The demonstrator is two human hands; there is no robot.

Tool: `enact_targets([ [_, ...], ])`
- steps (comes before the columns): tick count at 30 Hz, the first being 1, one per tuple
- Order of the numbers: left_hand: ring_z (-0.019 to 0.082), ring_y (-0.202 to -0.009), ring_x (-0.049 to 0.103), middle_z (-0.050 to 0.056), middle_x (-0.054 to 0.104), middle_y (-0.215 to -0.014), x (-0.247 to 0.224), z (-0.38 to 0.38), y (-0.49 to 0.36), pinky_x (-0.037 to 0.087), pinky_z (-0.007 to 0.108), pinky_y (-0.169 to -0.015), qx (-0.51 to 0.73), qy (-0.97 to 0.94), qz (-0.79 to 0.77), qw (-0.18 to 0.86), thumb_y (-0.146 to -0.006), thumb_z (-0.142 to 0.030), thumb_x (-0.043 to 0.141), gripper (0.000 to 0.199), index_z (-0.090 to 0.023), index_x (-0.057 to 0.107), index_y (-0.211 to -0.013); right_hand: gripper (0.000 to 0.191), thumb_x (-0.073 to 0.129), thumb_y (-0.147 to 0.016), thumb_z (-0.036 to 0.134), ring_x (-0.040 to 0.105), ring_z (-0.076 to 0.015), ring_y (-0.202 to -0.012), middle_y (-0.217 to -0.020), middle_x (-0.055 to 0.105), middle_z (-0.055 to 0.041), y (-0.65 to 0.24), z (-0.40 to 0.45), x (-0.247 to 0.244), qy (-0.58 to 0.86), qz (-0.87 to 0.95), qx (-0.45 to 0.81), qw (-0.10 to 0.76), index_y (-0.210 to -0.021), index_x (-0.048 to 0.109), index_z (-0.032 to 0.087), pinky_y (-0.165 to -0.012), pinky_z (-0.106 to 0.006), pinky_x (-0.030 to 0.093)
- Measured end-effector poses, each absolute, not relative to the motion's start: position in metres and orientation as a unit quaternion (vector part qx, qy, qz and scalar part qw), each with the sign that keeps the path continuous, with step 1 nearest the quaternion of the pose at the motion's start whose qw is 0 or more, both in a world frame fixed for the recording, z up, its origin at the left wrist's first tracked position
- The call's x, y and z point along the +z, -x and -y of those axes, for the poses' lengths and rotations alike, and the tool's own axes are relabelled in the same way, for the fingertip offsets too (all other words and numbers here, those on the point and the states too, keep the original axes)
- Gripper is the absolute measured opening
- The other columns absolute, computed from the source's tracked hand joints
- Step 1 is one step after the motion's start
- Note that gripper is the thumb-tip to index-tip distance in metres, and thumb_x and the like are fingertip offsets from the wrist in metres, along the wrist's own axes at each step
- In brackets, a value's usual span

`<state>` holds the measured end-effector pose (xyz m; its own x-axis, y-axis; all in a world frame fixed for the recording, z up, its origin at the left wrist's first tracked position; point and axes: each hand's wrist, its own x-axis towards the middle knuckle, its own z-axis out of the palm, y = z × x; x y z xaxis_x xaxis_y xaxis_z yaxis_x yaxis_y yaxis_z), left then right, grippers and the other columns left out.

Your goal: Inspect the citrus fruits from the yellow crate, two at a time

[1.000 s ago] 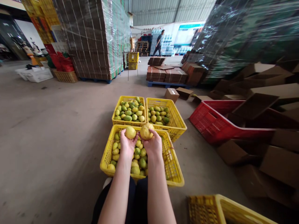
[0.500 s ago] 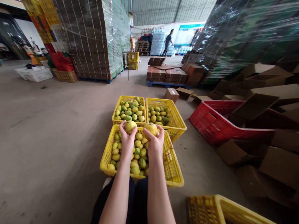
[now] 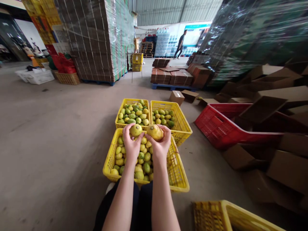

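the fingers of the left hand (image 3: 132,146) curl round a small, round, yellow-green fruit (image 3: 136,130), gripping it between thumb and fingertips. the right hand (image 3: 161,144) grasps a larger, rounded oblong, yellow fruit with brownish marks (image 3: 155,132), its thumb along the near left side and its fingers wrapped round the right. both thumbs point inward, their tips close together, and the two fruits sit side by side with a narrow gap between them. the wrists are raised above the near crate, and the bare forearms stretch forward, almost parallel, drawing slightly closer toward the hands.

below is the near rectangular yellow plastic crate (image 3: 179,166), holding yellow and green fruits (image 3: 141,155). just beyond stand a far left yellow plastic crate (image 3: 119,124) and a far right yellow plastic crate (image 3: 184,126), both with similar fruits inside. to the right lies a big red plastic crate with a pale rim (image 3: 211,123), among brown cardboard boxes (image 3: 288,170).
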<state>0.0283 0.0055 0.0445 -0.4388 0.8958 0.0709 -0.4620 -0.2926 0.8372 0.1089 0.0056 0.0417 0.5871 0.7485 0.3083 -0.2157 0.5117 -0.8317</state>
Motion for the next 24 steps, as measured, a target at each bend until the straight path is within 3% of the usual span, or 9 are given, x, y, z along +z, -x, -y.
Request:
enact_targets([
  [3,0.018,-0.111,0.06,0.003,0.062,-0.12,0.043,-0.009,-0.027,0.052,0.02,-0.083,0.745,-0.247,-0.362,0.502,-0.056,-0.01,0.085,0.05,-0.024,0.066,-0.1,0.055,0.084,-0.049,0.018,0.06,-0.0154,-0.088,-0.098,0.063,0.0024,-0.11,-0.005,0.04,0.403,0.326,0.332,0.788,-0.098,0.059,0.023,-0.08,-0.026,0.05],
  [6,0.014,-0.08,0.065,0.004,0.067,-0.1,0.043,-0.013,-0.022,0.054,0.022,-0.068,0.708,-0.164,-0.346,0.594,-0.071,-0.035,0.078,0.037,-0.019,0.064,-0.102,0.052,0.084,-0.055,0.029,0.062,-0.0145,-0.077,-0.09,0.064,0.0033,-0.113,-0.006,0.037,0.415,0.278,0.399,0.769,-0.098,0.055,0.024,-0.071,-0.028,0.052],
  [9,0.008,-0.047,0.051,0.003,0.063,-0.073,0.045,-0.014,-0.015,0.044,0.019,-0.045,0.668,-0.095,-0.283,0.682,-0.085,-0.055,0.053,0.044,-0.015,0.065,-0.101,0.038,0.077,-0.066,0.044,0.063,-0.0155,-0.066,-0.074,0.063,0.0036,-0.116,-0.006,0.036,0.383,0.232,0.509,0.736,-0.089,0.056,0.022,-0.058,-0.027,0.053],
  [11,0.006,-0.04,0.043,0.002,0.06,-0.066,0.045,-0.012,-0.01,0.038,0.018,-0.039,0.655,-0.075,-0.212,0.721,-0.091,-0.052,0.039,0.048,-0.015,0.066,-0.102,0.035,0.07,-0.07,0.049,0.065,-0.0173,-0.063,-0.069,0.064,0.0008,-0.117,-0.005,0.039,0.338,0.22,0.589,0.7,-0.086,0.06,0.02,-0.046,-0.024,0.048],
  [13,0.007,-0.043,0.046,0.002,0.057,-0.064,0.044,-0.011,-0.008,0.042,0.017,-0.043,0.649,-0.042,-0.157,0.743,-0.094,-0.045,0.033,0.046,-0.014,0.066,-0.101,0.035,0.066,-0.073,0.05,0.066,-0.0183,-0.062,-0.071,0.068,-0.0029,-0.117,-0.004,0.042,0.303,0.203,0.64,0.676,-0.085,0.063,0.018,-0.037,-0.021,0.041],
  [15,0.008,-0.052,0.054,0.003,0.059,-0.067,0.043,-0.009,-0.006,0.049,0.017,-0.051,0.65,-0.005,-0.119,0.751,-0.093,-0.041,0.032,0.043,-0.014,0.066,-0.1,0.03,0.065,-0.074,0.047,0.066,-0.0181,-0.063,-0.072,0.07,-0.0038,-0.117,-0.003,0.045,0.283,0.161,0.658,0.679,-0.083,0.065,0.018,-0.037,-0.021,0.042],
  [18,0.008,-0.065,0.062,0.006,0.065,-0.081,0.041,-0.008,-0.005,0.053,0.017,-0.061,0.656,0.015,-0.085,0.75,-0.092,-0.036,0.034,0.039,-0.014,0.066,-0.096,0.025,0.065,-0.076,0.043,0.069,-0.0203,-0.073,-0.073,0.071,-0.0036,-0.117,-0.002,0.046,0.246,0.087,0.677,0.689,-0.083,0.066,0.019,-0.062,-0.031,0.058],
  [21,0.009,-0.079,0.066,0.005,0.069,-0.086,0.04,-0.009,-0.006,0.054,0.017,-0.073,0.676,0.021,-0.075,0.733,-0.092,-0.027,0.036,0.034,-0.016,0.067,-0.09,0.033,0.057,-0.08,0.046,0.069,-0.0248,-0.092,-0.088,0.074,-0.0071,-0.118,-0.001,0.046,0.195,0.07,0.697,0.687,-0.098,0.067,0.019,-0.085,-0.045,0.057],
  [24,0.011,-0.093,0.067,0.003,0.071,-0.085,0.037,-0.012,-0.009,0.053,0.023,-0.087,0.7,0.037,-0.073,0.709,-0.09,-0.022,0.038,0.032,-0.018,0.069,-0.088,0.031,0.049,-0.086,0.04,0.067,-0.024,-0.102,-0.104,0.073,-0.0058,-0.116,-0.001,0.047,0.167,0.049,0.688,0.704,-0.107,0.066,0.024,-0.089,-0.046,0.055],
])
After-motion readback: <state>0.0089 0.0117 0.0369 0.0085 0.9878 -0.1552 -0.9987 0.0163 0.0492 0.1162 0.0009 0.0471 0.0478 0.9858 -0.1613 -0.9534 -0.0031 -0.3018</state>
